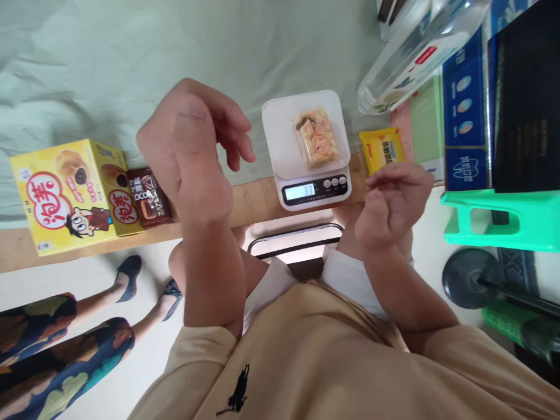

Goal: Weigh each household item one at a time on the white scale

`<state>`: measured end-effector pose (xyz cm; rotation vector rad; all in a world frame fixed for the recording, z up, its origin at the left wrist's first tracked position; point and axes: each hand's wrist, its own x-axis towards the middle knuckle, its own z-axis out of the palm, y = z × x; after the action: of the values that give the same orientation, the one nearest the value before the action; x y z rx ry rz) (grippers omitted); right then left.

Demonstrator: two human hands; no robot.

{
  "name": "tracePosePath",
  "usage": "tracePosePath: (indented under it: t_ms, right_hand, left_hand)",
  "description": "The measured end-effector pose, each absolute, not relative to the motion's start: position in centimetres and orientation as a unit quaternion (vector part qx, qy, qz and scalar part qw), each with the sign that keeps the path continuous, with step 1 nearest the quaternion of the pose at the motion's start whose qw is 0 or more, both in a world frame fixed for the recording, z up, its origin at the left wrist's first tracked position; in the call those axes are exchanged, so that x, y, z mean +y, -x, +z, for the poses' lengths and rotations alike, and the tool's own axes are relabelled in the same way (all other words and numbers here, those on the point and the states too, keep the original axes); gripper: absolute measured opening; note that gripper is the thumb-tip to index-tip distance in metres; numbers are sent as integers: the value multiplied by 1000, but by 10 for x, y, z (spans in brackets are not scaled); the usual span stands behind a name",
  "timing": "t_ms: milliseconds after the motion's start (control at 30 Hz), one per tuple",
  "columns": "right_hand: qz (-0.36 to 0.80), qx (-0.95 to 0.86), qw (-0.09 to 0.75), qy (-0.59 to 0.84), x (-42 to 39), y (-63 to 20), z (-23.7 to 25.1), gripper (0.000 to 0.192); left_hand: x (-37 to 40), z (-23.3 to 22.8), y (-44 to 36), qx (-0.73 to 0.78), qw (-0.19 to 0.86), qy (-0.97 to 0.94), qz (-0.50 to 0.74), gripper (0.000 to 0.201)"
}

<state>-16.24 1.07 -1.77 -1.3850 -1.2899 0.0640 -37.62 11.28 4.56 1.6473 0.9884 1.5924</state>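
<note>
A white digital kitchen scale (271,157) stands at the table's front edge, its lit display reading 33. On its pan lies a clear-wrapped snack (320,143), pale and chunky with orange print. To the left of the scale, my left hand (188,151) is raised over the table, fingers half bent and apart, holding nothing. My right hand (396,201) is at the front edge, right of the scale, with its fingers curled in and nothing visible in them. Its fingertips are just below a small yellow snack packet (382,149); whether they touch it I cannot tell.
At the left, a yellow snack box (65,198) stands beside a brown packet (151,198). A clear plastic bottle (420,58), a blue box (464,105) and a black item (529,99) are at the right. A green stool (525,233) stands below. Another person's legs (87,356) show lower left.
</note>
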Motion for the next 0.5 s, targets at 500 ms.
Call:
tracePosePath:
  t_ms: [500]
  right_hand:
    - [72, -617, 340, 706, 87, 194, 12, 64]
  left_hand:
    - [112, 65, 422, 457, 357, -540, 610, 59]
